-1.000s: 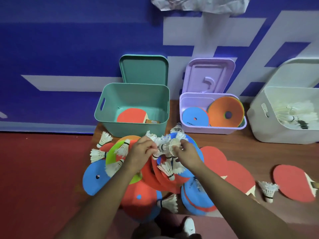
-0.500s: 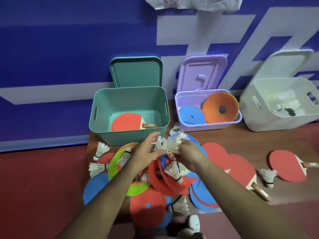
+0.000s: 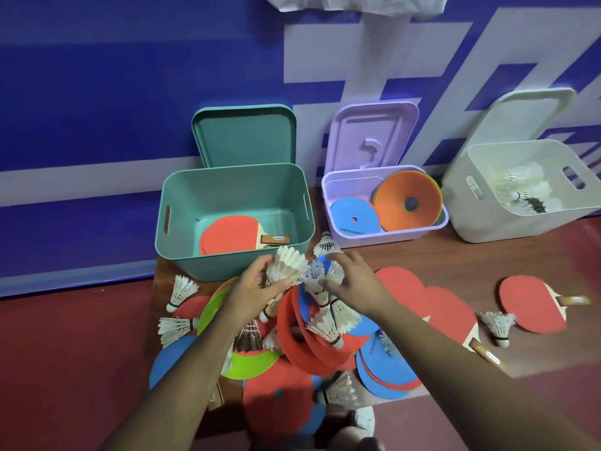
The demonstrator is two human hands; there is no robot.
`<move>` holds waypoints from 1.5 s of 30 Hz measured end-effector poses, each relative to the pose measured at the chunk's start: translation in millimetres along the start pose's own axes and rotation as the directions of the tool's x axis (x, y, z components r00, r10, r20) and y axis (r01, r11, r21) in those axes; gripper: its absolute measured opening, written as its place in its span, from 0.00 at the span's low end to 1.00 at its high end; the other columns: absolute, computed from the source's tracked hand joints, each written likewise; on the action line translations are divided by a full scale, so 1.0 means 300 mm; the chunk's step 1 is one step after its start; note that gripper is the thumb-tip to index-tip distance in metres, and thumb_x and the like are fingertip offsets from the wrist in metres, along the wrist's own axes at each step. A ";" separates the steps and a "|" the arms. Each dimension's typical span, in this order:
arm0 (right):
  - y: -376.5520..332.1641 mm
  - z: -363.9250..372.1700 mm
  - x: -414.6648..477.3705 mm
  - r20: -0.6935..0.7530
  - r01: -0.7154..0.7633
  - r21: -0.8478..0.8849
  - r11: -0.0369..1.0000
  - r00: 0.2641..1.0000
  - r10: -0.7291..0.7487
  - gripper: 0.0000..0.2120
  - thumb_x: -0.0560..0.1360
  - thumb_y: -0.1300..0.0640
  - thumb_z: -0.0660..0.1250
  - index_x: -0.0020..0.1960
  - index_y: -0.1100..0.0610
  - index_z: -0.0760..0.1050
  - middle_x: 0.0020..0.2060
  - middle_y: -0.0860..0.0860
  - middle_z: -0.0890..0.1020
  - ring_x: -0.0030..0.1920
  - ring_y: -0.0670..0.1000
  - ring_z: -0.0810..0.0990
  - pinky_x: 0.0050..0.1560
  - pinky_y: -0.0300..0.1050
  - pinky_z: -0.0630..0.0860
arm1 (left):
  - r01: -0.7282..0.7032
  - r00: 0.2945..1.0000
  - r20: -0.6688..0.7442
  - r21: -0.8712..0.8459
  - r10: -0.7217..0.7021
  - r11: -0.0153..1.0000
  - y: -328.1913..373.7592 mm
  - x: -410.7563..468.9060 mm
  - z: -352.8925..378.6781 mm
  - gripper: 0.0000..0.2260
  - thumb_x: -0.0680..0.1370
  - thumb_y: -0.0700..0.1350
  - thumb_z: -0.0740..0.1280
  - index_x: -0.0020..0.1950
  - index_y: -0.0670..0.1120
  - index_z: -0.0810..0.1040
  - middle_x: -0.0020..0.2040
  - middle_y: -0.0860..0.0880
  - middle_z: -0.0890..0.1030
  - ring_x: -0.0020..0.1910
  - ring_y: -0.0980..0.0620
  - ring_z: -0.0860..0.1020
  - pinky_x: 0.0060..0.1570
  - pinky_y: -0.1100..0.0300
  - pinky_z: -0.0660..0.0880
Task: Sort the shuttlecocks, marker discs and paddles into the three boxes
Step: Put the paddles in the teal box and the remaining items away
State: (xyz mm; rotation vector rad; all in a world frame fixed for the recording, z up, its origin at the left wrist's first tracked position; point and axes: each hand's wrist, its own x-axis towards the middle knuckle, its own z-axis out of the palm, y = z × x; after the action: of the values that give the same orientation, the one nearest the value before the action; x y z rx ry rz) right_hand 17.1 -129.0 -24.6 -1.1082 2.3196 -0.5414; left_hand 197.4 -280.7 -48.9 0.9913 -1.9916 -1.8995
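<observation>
- The left hand [image 3: 253, 288] holds a bunch of shuttlecocks [image 3: 287, 266]. Its fingers are curled round them, just in front of the green box [image 3: 227, 265].
- A second ago both hands held this bunch together. Now the right hand [image 3: 353, 278] has let go. Its fingers are spread and loose, right beside the bunch, and they grip nothing.
- So the bunch sits in one hand, and the other hand is free to pick up more.
- More loose shuttlecocks [image 3: 328, 323] lie on the heap of marker discs [image 3: 305, 349] in the middle of the wooden board [image 3: 406, 255].
- The white box [image 3: 471, 216] near the back right corner already has shuttlecocks in it, so I think the bunch goes there.
- Much is left to sort.
</observation>
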 end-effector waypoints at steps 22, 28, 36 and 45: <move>-0.111 -0.058 0.016 -0.105 0.076 0.520 0.851 0.994 -0.025 0.03 0.76 0.56 0.70 0.45 0.53 0.77 0.36 0.45 0.77 0.33 0.49 0.75 0.35 0.40 0.72 | 0.010 0.999 0.050 0.027 -0.012 1.000 0.050 -0.005 0.047 0.20 0.64 0.55 0.75 0.54 0.63 0.75 0.54 0.57 0.82 0.56 0.54 0.81 0.61 0.51 0.75; -0.059 -0.035 -0.012 -0.050 -0.036 0.627 0.778 0.995 0.087 0.16 0.77 0.55 0.67 0.64 0.48 0.72 0.54 0.48 0.76 0.36 0.51 0.76 0.38 0.46 0.77 | 0.039 0.999 0.028 -0.111 -0.036 0.993 0.041 -0.007 0.054 0.21 0.70 0.44 0.74 0.61 0.54 0.74 0.58 0.53 0.82 0.60 0.55 0.79 0.65 0.49 0.73; 0.071 0.134 0.021 0.256 0.207 -0.406 0.890 0.961 -0.107 0.17 0.76 0.56 0.64 0.65 0.52 0.72 0.62 0.54 0.70 0.54 0.59 0.79 0.48 0.53 0.78 | 0.040 0.999 -0.024 -0.099 -0.042 0.994 -0.001 -0.058 0.005 0.19 0.75 0.40 0.73 0.63 0.52 0.74 0.59 0.54 0.82 0.60 0.54 0.79 0.61 0.57 0.74; 0.022 -0.011 0.021 -0.155 0.158 0.011 0.987 0.976 -0.154 0.05 0.75 0.65 0.65 0.43 0.61 0.78 0.46 0.55 0.77 0.45 0.56 0.78 0.47 0.44 0.71 | 0.028 0.996 -0.078 -0.098 -0.035 0.995 0.024 -0.063 0.016 0.18 0.75 0.36 0.71 0.63 0.45 0.74 0.55 0.52 0.83 0.54 0.57 0.81 0.53 0.66 0.75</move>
State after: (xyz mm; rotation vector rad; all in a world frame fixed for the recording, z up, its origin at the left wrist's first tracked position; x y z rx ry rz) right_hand 7.8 -129.7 -27.3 -1.2862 2.3616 -0.7338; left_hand 206.4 -266.0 -37.4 1.0608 -1.8322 -1.9213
